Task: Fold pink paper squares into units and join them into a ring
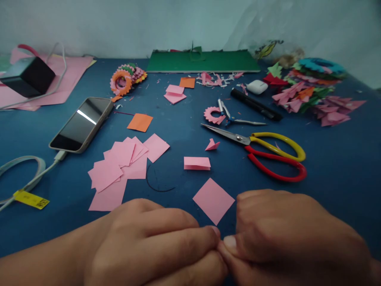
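Observation:
My left hand [154,246] and my right hand [285,238] meet at the bottom of the view, fingertips pressed together. Both are closed, and whatever is between them is hidden by the fingers. Just beyond the fingertips a pink paper square [213,201] lies flat with a corner toward me. Past it rests a pink paper strip folded over [197,163], and behind that a small folded pink piece [212,145]. Several pink squares [119,167] overlap in a loose pile beyond my left hand. Scissors [247,140] with yellow and red handles lie open beyond my right hand.
A phone [81,125] with a cable plugged in lies left. Orange squares [139,122], a pink paper ring [213,115], a small metal tool [226,113] and a black pen [256,104] are farther back. Folded paper pieces [315,87] heap at right; a green board [205,61] stands behind.

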Available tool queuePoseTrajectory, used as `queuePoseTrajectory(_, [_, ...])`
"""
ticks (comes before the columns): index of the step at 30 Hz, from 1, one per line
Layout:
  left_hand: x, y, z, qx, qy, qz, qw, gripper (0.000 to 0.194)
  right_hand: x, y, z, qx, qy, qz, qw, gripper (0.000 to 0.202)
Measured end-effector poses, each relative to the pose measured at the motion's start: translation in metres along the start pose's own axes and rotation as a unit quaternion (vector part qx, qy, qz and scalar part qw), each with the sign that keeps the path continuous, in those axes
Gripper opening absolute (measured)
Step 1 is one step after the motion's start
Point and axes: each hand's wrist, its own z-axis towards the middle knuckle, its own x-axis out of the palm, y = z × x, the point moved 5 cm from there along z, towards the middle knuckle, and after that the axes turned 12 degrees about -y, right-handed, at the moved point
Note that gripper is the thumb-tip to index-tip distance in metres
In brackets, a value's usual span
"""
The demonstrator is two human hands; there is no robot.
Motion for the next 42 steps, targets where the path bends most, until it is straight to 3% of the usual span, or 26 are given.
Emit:
queuePoseTrajectory(4, [0.001, 0.005, -0.007, -0.044, -0.011, -0.03, 0.999, 0.021, 0.0, 0.0, 0.001, -0.001, -0.006, 0.003, 1.0, 0.034])
queuePoseTrajectory(8, [0.005, 0.012, -0.014, -0.101, 0.02, -0.108, 0.989, 0.025, -0.002, -0.001, 0.003, -0.023, 0.01, -0.032, 0.999, 0.034])
queuePoseTrajectory(12, [0.007, 0.015, -0.012, -0.086, 0.066, -0.118, 0.987, 0.027, 0.001, 0.0, 0.003, -0.064, 0.056, -0.107, 0.991, 0.036])
queuePoseTrajectory(16, [0.005, 0.015, -0.008, -0.038, 0.094, -0.1, 0.99, 0.038, 0.0, -0.001, 0.002, -0.026, 0.003, -0.036, 0.999, 0.032])
queuePoseTrajectory(19, [0.004, 0.015, -0.005, -0.025, 0.101, -0.099, 0.99, 0.033, -0.001, -0.005, 0.002, 0.044, -0.055, 0.062, 0.996, 0.03])
queuePoseTrajectory(22, [0.003, 0.015, 0.0, -0.019, 0.076, -0.156, 0.985, 0.026, -0.004, -0.009, 0.003, 0.101, -0.1, 0.121, 0.983, 0.032])
queuePoseTrajectory(24, [0.005, 0.018, 0.004, -0.052, 0.063, -0.23, 0.97, 0.017, -0.007, -0.011, 0.005, 0.111, -0.109, 0.14, 0.978, 0.027])
queuePoseTrajectory(27, [0.011, 0.034, 0.008, -0.221, -0.002, -0.327, 0.919, 0.006, -0.013, -0.013, 0.007, 0.079, -0.121, 0.152, 0.978, 0.016])
queuePoseTrajectory(29, [0.017, 0.045, 0.007, -0.354, -0.047, -0.367, 0.859, 0.001, -0.017, -0.015, 0.008, 0.042, -0.126, 0.127, 0.983, 0.01])
queuePoseTrajectory(32, [0.028, 0.049, 0.0, -0.5, -0.035, -0.451, 0.738, 0.01, -0.018, -0.02, 0.007, -0.023, -0.114, 0.061, 0.991, 0.02])
queuePoseTrajectory(34, [0.034, 0.046, -0.003, -0.535, 0.0, -0.506, 0.676, 0.011, -0.016, -0.023, 0.005, -0.067, -0.097, 0.031, 0.993, 0.024])
queuePoseTrajectory(37, [0.038, 0.045, -0.009, -0.552, 0.025, -0.537, 0.638, 0.018, -0.011, -0.031, 0.003, -0.11, -0.065, 0.002, 0.992, 0.026])
queuePoseTrajectory(42, [0.046, 0.051, -0.023, -0.596, 0.015, -0.521, 0.61, 0.018, -0.001, -0.036, -0.001, -0.141, -0.022, -0.05, 0.988, 0.026])
